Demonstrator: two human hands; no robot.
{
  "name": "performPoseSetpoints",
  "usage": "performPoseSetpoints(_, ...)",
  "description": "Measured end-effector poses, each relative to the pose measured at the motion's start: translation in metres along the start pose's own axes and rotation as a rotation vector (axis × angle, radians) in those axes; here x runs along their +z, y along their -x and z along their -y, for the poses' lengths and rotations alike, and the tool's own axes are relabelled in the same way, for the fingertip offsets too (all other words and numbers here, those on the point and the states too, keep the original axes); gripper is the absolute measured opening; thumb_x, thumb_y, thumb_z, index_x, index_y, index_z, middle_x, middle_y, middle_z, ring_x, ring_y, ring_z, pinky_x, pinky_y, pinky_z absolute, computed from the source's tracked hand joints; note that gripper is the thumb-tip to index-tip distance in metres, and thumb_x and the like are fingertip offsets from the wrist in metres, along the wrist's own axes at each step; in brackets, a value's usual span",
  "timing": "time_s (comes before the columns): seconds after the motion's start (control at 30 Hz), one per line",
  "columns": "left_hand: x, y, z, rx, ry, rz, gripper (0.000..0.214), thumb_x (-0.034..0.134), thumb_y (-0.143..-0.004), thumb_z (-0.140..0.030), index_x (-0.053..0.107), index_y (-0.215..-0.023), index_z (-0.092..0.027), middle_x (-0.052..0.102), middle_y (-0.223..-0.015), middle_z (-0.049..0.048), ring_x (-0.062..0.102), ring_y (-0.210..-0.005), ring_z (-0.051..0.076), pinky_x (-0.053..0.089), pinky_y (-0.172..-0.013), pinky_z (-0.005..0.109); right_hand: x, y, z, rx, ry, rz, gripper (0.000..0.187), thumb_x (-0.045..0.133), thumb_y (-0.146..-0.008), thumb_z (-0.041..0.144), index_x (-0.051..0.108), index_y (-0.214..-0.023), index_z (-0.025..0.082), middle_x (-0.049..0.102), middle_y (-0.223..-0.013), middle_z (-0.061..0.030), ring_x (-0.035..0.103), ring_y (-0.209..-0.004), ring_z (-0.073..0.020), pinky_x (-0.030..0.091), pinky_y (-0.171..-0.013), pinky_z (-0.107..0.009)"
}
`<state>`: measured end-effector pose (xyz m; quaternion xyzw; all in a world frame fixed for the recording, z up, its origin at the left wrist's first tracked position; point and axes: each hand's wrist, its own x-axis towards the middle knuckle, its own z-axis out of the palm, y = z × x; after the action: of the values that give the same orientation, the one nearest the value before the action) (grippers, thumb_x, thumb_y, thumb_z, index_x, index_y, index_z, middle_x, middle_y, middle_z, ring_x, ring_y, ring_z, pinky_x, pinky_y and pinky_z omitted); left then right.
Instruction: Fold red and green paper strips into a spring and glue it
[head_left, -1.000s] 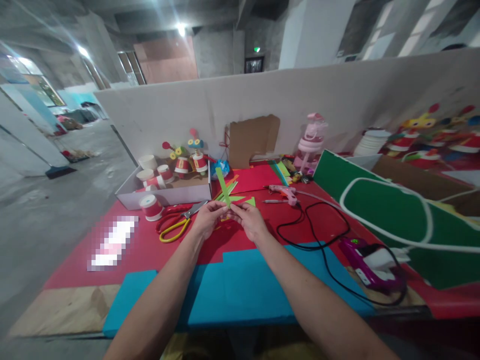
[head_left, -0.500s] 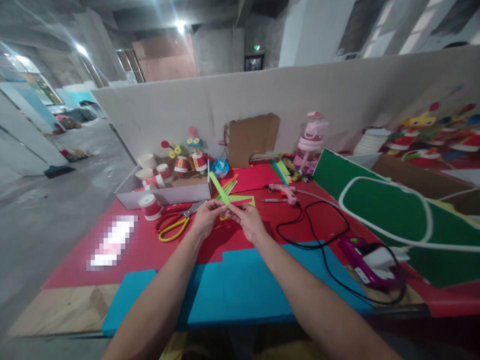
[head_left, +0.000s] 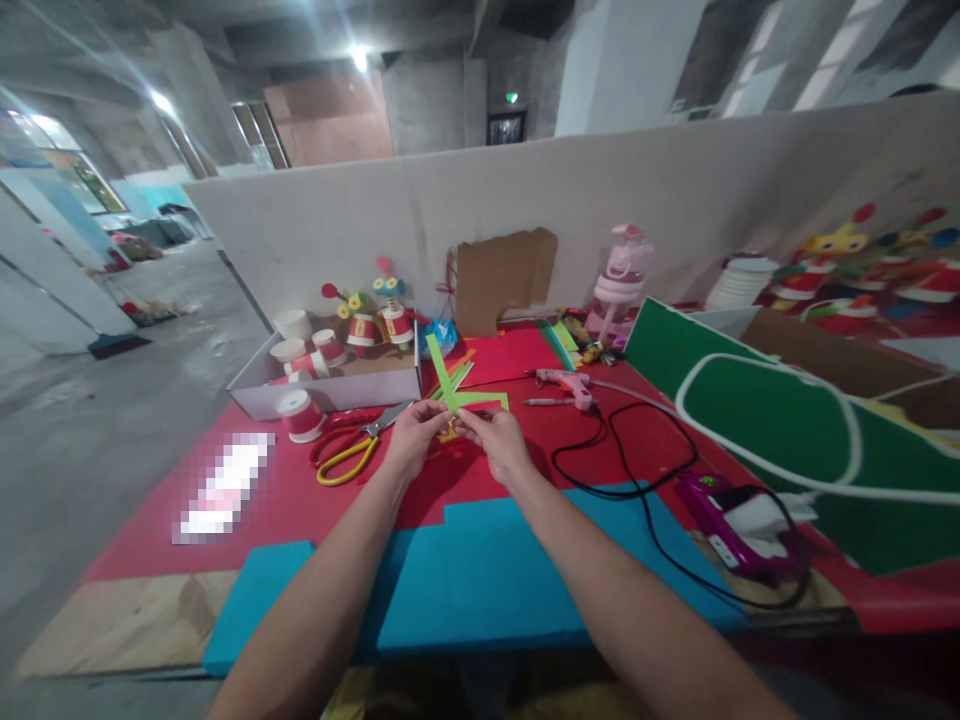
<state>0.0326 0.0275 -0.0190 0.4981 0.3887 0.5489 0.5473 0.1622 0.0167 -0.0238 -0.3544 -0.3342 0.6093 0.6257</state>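
Close together over the red table covering, my left hand (head_left: 417, 432) and my right hand (head_left: 493, 432) pinch paper strips between their fingertips. A light green paper strip (head_left: 441, 370) sticks up and away from the pinch, leaning slightly left. A red paper strip (head_left: 484, 405) points right from the same spot, above my right fingers. The two strips meet at the fingertips, where the fingers hide how they join. Just left of my left hand lie scissors (head_left: 349, 458) with yellow and red handles. More green paper (head_left: 495, 400) lies behind the hands.
A white box (head_left: 356, 390) with paper cups and cup figures stands back left, a red-and-white cup (head_left: 300, 415) before it. To the right are a pink glue gun (head_left: 566, 385), black cable, purple power strip (head_left: 739, 530) and green board (head_left: 750, 430). Blue foam (head_left: 510, 570) lines the front.
The green strip has swung a little more upright, and the red strip shows at a slightly different angle. Both hands stay in nearly the same place, still pinching.
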Motion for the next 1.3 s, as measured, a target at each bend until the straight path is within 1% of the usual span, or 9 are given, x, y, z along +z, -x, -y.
performPoseSetpoints(0.2, 0.002, 0.0, 0.002, 0.02, -0.007, -0.003, 0.025, 0.075, -0.063, -0.03, 0.061, -0.074, -0.013, 0.057, -0.06, -0.0023, 0.05, -0.052, 0.006, 0.037, -0.053, 0.019, 0.003, 0.001, -0.002, -0.04, 0.028, 0.018, 0.028, 0.079, -0.056, 0.036, 0.068, -0.07, 0.014, 0.068, -0.064, -0.0022, 0.066, -0.061, -0.0154, 0.057, -0.067, -0.031)
performPoseSetpoints(0.3, 0.0, -0.002, 0.001, 0.012, -0.015, -0.034, 0.024, 0.075, -0.062, -0.029, 0.061, -0.071, -0.013, 0.055, -0.055, -0.0028, 0.048, -0.049, 0.006, 0.036, -0.051, 0.019, 0.001, 0.0, 0.003, -0.045, 0.021, -0.057, 0.031, 0.081, -0.054, 0.036, 0.065, -0.068, 0.014, 0.067, -0.062, -0.0006, 0.064, -0.059, -0.0129, 0.056, -0.063, -0.026)
performPoseSetpoints(0.4, -0.002, -0.002, -0.003, -0.004, 0.014, -0.046, 0.023, 0.076, -0.06, -0.027, 0.061, -0.07, -0.013, 0.055, -0.054, -0.0026, 0.048, -0.049, 0.006, 0.036, -0.051, 0.019, -0.005, -0.004, 0.011, -0.123, -0.083, -0.147, 0.033, 0.075, -0.063, 0.045, 0.062, -0.072, 0.016, 0.065, -0.062, 0.0005, 0.063, -0.057, -0.012, 0.055, -0.057, -0.024)
performPoseSetpoints(0.47, -0.003, -0.001, -0.006, -0.024, 0.048, -0.022, 0.023, 0.077, -0.059, -0.026, 0.061, -0.069, -0.013, 0.055, -0.053, -0.0024, 0.048, -0.049, 0.007, 0.036, -0.051, 0.019, -0.01, -0.007, 0.014, -0.112, -0.171, -0.181, 0.032, 0.07, -0.069, 0.048, 0.061, -0.075, 0.017, 0.064, -0.061, 0.0009, 0.062, -0.055, -0.0119, 0.055, -0.056, -0.025)
performPoseSetpoints(0.53, -0.003, 0.0, -0.008, -0.049, 0.072, 0.022, 0.024, 0.078, -0.058, -0.025, 0.06, -0.068, -0.013, 0.055, -0.052, -0.0022, 0.049, -0.048, 0.007, 0.036, -0.05, 0.019, -0.014, -0.01, 0.013, -0.004, -0.2, -0.145, 0.029, 0.074, -0.065, 0.042, 0.059, -0.071, 0.018, 0.064, -0.059, 0.0011, 0.063, -0.055, -0.0122, 0.055, -0.057, -0.025)
performPoseSetpoints(0.63, -0.002, 0.002, -0.009, -0.076, 0.061, 0.055, 0.024, 0.078, -0.058, -0.024, 0.06, -0.068, -0.013, 0.056, -0.052, -0.002, 0.049, -0.048, 0.007, 0.036, -0.05, 0.019, -0.014, -0.009, 0.006, 0.164, -0.143, 0.017, 0.028, 0.082, -0.054, 0.027, 0.058, -0.065, 0.017, 0.066, -0.06, -0.0003, 0.063, -0.057, -0.0127, 0.055, -0.06, -0.025)
performPoseSetpoints(0.77, -0.001, 0.002, -0.008, -0.083, 0.071, 0.072, 0.025, 0.079, -0.057, -0.024, 0.061, -0.069, -0.013, 0.057, -0.054, -0.0022, 0.049, -0.048, 0.006, 0.036, -0.05, 0.019, -0.01, -0.004, 0.004, 0.162, -0.096, 0.176, 0.031, 0.083, -0.053, 0.025, 0.064, -0.076, 0.016, 0.069, -0.069, -0.0008, 0.063, -0.061, -0.0104, 0.053, -0.065, -0.023)
performPoseSetpoints(1.07, 0.0, 0.005, -0.009, -0.112, 0.097, 0.03, 0.029, 0.083, -0.052, -0.027, 0.064, -0.068, -0.012, 0.058, -0.053, -0.0021, 0.049, -0.047, 0.006, 0.036, -0.049, 0.018, -0.005, 0.0, 0.006, 0.084, 0.037, 0.141, 0.034, 0.083, -0.053, 0.033, 0.064, -0.076, 0.016, 0.066, -0.069, 0.0018, 0.062, -0.06, -0.0098, 0.052, -0.066, -0.024)
performPoseSetpoints(1.3, -0.002, 0.001, -0.003, -0.167, 0.125, 0.009, 0.034, 0.085, -0.048, -0.027, 0.066, -0.072, -0.012, 0.063, -0.058, 0.001, 0.057, -0.05, 0.011, 0.044, -0.053, 0.023, -0.005, -0.003, 0.001, -0.011, 0.133, 0.042, 0.032, 0.08, -0.055, 0.035, 0.068, -0.078, 0.016, 0.068, -0.07, 0.0002, 0.061, -0.059, -0.011, 0.053, -0.065, -0.025)
